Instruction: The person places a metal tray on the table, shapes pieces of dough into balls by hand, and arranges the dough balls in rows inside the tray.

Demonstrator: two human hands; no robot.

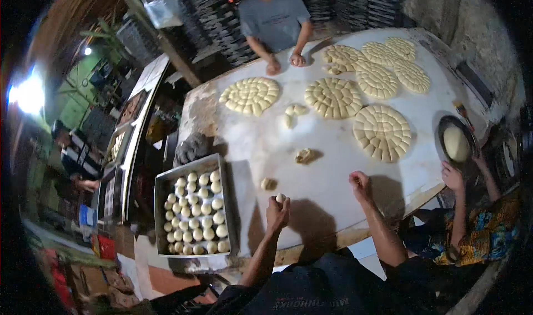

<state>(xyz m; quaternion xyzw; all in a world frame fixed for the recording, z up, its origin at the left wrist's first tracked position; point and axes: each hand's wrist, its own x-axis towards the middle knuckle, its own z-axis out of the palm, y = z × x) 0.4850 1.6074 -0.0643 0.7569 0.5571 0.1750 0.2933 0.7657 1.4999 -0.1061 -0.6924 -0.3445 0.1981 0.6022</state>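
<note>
My left hand (277, 214) is closed around a small dough ball (281, 197), whose pale top shows above the fingers. It is just right of the metal tray (226, 226), where several rows of round dough balls (194, 209) sit. Ahead of it, a flattened dough piece (268, 184) lies on the pale tabletop (333, 204). Farther on is a lump with a darker filling (305, 156). My right hand (361, 186) hovers over the table with its fingers curled in; what they hold, if anything, is hidden. Nearest to it is a round of cut dough (382, 133).
More cut dough rounds (333, 98) cover the far and right side. A co-worker (275, 23) stands opposite. At the right, another person's hand (452, 177) touches a dark bowl (442, 132) with dough. A dark cloth (192, 148) lies behind the tray. Further trays (111, 190) line a left bench.
</note>
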